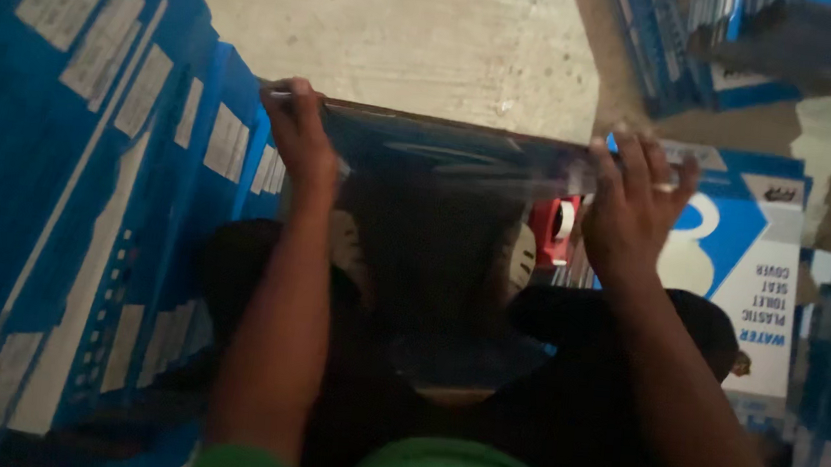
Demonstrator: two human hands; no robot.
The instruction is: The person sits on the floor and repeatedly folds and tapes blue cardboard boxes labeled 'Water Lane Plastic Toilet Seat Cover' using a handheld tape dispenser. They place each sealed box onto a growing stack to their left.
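My left hand [296, 131] and my right hand [634, 201] both grip the far edge of a flat, dark blue carton [435, 235] that stands upright on my lap. The left hand pinches the carton's left corner and the right hand, which wears a ring, curls over its right corner. The carton's lower part is in deep shadow between my forearms. A red tape dispenser [554, 226] with a white roll shows just behind the carton, near my right hand.
A tall stack of flattened blue and white cartons [78, 194] fills the left side. A blue and white printed box [753, 273] lies at the right. More blue cartons [692, 47] are piled at the top right. Bare concrete floor [393, 31] lies ahead.
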